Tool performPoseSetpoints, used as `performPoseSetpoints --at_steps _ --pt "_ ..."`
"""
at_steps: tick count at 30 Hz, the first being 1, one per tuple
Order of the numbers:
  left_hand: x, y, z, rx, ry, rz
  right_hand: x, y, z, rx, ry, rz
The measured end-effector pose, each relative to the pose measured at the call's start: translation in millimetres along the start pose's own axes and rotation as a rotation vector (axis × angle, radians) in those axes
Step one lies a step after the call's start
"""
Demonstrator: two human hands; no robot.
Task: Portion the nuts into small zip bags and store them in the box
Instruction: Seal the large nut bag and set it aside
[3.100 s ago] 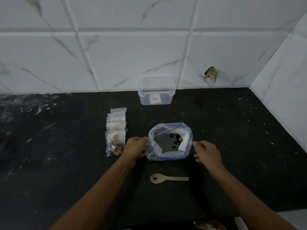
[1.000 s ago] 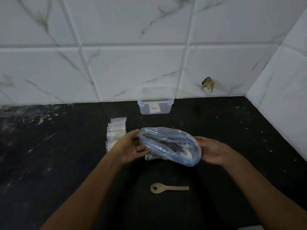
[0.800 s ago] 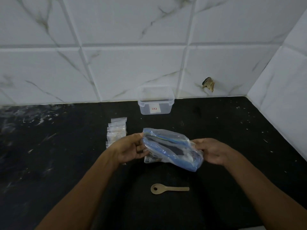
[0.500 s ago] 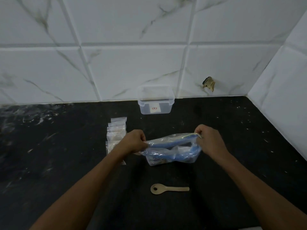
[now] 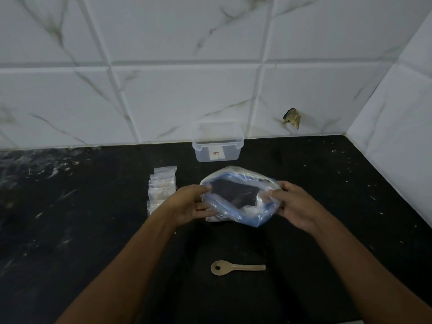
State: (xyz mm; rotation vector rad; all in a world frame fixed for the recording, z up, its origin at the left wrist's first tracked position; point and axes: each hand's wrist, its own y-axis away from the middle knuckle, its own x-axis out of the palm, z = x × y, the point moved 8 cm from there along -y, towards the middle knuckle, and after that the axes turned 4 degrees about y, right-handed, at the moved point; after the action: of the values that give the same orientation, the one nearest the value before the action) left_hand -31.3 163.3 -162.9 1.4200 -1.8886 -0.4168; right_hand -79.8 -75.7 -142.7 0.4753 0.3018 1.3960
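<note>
Blue-rimmed large bag [image 5: 240,197] gripped by left hand [image 5: 190,204] and right hand [image 5: 295,205] fingers, one spoon [image 5: 236,267], one box [image 5: 217,142].

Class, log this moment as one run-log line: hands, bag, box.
left hand: grips big zip bag | right hand: grips it | bag mouth: open | box: open, by wall
</note>
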Motion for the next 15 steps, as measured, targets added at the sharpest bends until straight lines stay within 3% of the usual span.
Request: performPoseSetpoints --at_steps 2,5,8,12,15 --pt "3.4 1.4 -2.0 -0.007 0.065 0.107 0.4 0.1 2.2 -0.007 -0.046 0.08" --pt "1.3 1.7 -2.0 0.007 0.01 0.054 -5.5 -3.4 -0.6 -0.011 0.039 0.012" --pt "-4.4 0.3 -1.4 0.016 -0.103 -0.089 -15.6 -0.4 5.8 -0.085 0.378 -0.199" --pt "-19.4 1.6 -15.6 0.133 -0.487 -0.336 -19.3 24.1 41.8 -0.449 0.982 -0.665" --pt "-22.4 0.6 -28.5 0.306 -0.599 -0.437 -14.6 23.1 44.3 -0.465 1.001 -0.687"
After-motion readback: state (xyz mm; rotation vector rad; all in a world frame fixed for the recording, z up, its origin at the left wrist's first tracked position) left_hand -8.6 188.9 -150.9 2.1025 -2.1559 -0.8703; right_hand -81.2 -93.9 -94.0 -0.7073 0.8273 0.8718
